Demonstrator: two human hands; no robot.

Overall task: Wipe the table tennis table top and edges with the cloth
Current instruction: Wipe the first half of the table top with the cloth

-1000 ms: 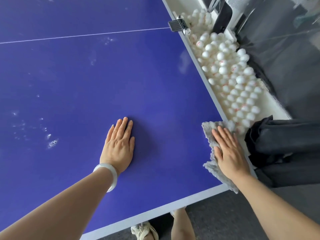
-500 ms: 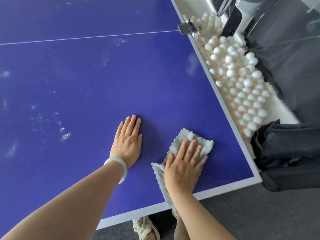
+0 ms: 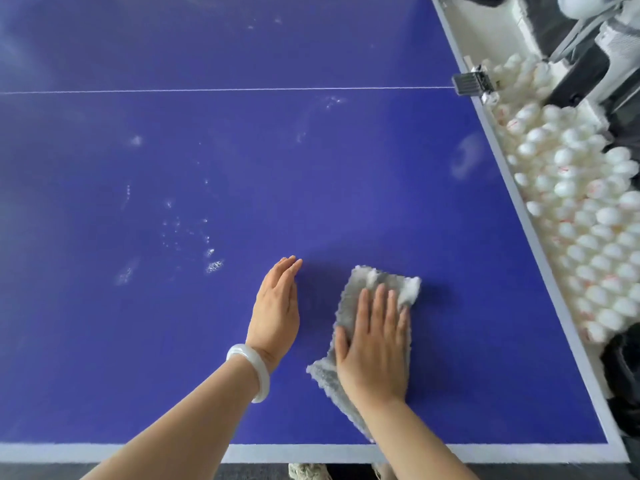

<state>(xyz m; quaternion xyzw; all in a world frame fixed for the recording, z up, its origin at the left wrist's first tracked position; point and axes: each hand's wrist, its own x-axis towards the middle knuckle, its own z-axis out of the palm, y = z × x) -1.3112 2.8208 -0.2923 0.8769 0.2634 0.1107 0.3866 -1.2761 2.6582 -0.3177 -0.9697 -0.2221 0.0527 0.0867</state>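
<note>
We see right hand (image 3: 375,344) flat on grey fluffy cloth (image 3: 388,284), fingers straight, slightly spread, pressing it onto blue table tennis table (image 3: 311,168). Cloth lies at 5 o'clock of view, near white end line (image 3: 138,452). Left hand (image 3: 277,306) just beside cloth at its 9 o'clock, fingers straight and together, tilted on little-finger edge, holding nothing; pale bangle (image 3: 254,367) on wrist. White smudges (image 3: 214,265) at 10 o'clock of left hand. Trough of white balls (image 3: 588,220) along table edge at 3 o'clock.
</note>
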